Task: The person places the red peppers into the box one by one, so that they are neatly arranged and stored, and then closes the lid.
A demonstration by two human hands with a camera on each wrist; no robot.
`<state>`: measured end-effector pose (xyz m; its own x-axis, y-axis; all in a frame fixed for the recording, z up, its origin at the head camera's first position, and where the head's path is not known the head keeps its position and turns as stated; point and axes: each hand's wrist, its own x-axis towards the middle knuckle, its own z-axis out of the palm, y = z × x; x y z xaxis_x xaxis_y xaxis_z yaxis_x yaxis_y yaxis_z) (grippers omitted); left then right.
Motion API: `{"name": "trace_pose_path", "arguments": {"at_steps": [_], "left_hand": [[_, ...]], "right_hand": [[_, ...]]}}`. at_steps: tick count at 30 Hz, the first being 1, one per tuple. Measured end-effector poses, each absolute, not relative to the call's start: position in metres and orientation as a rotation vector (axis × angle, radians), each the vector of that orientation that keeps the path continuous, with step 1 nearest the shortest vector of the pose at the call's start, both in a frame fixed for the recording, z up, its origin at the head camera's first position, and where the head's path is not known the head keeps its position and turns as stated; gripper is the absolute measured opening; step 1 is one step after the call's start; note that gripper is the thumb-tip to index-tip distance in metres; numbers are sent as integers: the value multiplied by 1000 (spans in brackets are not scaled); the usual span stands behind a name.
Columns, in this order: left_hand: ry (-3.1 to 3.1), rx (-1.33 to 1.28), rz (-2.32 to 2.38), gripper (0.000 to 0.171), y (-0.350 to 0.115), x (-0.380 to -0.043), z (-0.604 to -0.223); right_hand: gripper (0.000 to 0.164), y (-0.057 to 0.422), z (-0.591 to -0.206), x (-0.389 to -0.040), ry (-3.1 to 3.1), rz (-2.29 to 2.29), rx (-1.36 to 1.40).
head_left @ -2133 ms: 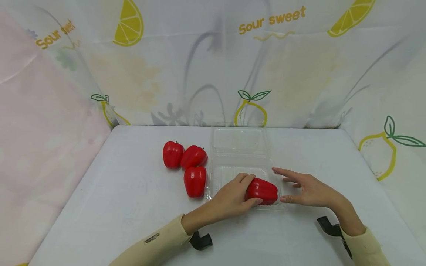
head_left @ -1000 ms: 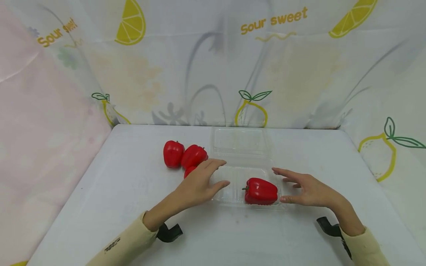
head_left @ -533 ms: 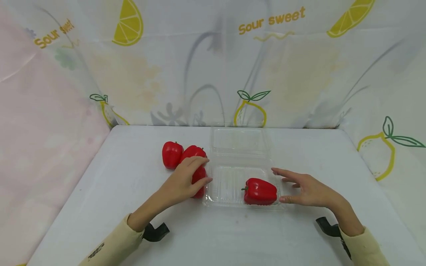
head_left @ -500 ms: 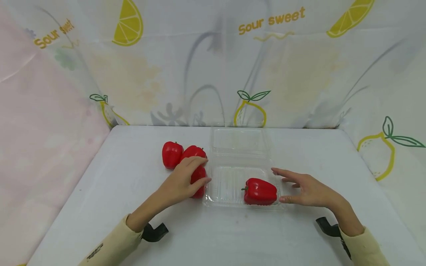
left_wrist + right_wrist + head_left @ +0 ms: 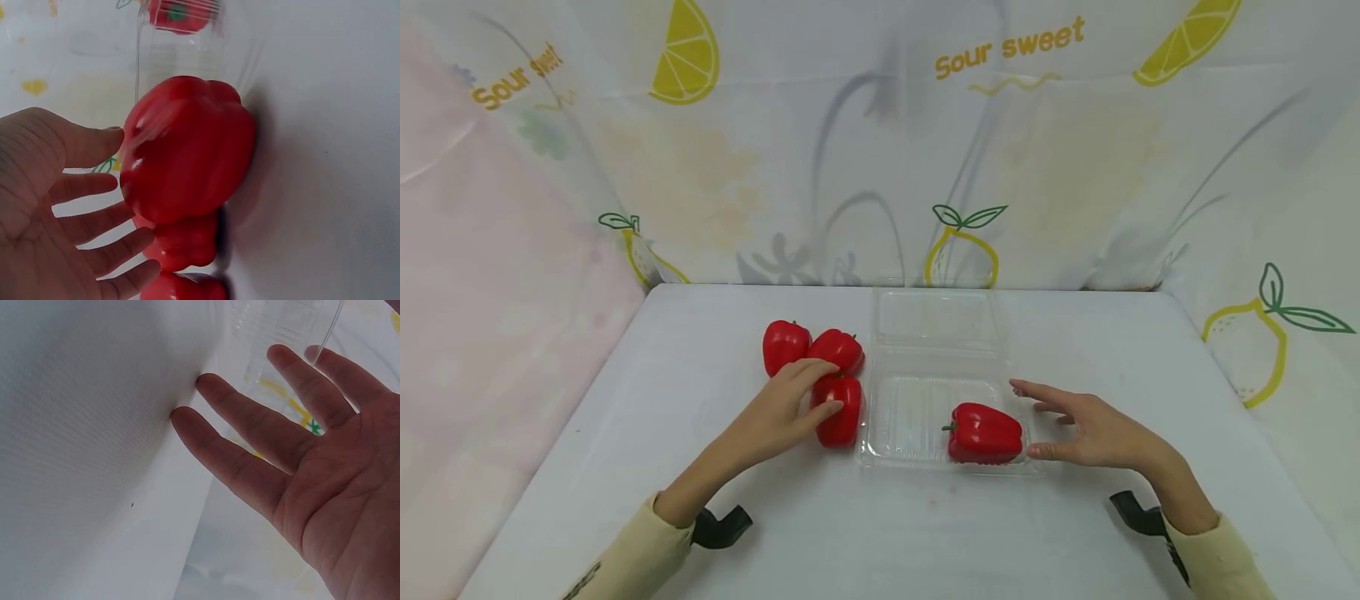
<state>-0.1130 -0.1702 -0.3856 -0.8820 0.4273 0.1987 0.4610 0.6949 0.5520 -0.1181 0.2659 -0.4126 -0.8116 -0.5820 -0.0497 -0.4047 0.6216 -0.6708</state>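
Observation:
My left hand [image 5: 778, 408] hovers with spread fingers over the left side of the nearest loose red bell pepper [image 5: 844, 425]. In the left wrist view its thumb and fingers lie beside that pepper [image 5: 190, 150], holding nothing; contact is unclear. Two more bell peppers, one farther left [image 5: 785, 343] and one behind [image 5: 841, 350], sit close by. A fourth bell pepper [image 5: 987, 435] lies on its side in the right part of a clear plastic clamshell box [image 5: 902, 454]. At the box's right edge, my right hand [image 5: 1093, 429] holds its fingers extended around the corner; touching cannot be told.
The box's lid [image 5: 936, 317] is folded back toward the rear of the white table [image 5: 700, 350]. A lemon-print cloth [image 5: 850, 150] hangs behind the table. Black curved pieces stick out at the left wrist [image 5: 721, 527] and the right wrist [image 5: 1138, 512].
The left hand has let go of the bell pepper in the box and moved left to the loose peppers, drawing back slightly in the last half second. The right hand has stayed put.

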Motion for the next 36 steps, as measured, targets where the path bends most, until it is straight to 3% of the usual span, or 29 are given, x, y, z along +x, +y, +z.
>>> {"name": "trace_pose_path", "arguments": {"at_steps": [13,36], "left_hand": [[-2837,-933,-896,59,-189,-113,-395],[-2989,-843,-891,69,-203,-107,-387]], "right_hand": [[84,264,-410,-116,2567,-994,-810],[85,264,-411,-116,2584,-969,-783]]}}
